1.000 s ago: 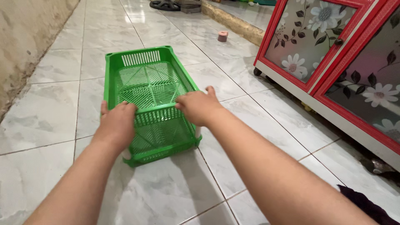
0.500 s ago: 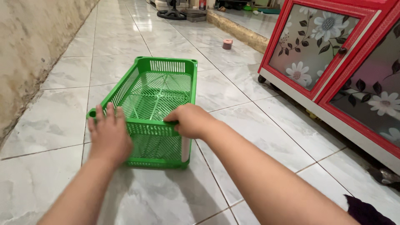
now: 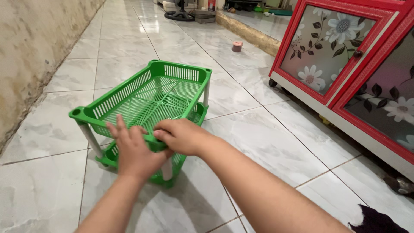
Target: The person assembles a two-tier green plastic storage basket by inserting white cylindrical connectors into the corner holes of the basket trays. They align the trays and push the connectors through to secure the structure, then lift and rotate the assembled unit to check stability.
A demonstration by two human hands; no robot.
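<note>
We clamp the near corner of the green two-tier rack, at 12 o'clock, left hand flat against it, right hand fingers clenched over its rim, steadying it on white posts.

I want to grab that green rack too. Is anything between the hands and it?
No. Both hands already touch the green rack: the left hand and the right hand rest on its near top rim, with nothing between.

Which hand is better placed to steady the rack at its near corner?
Probably the right hand: it already closes over the green rack's near rim at that corner post. The left hand only rests flat beside it.
</note>
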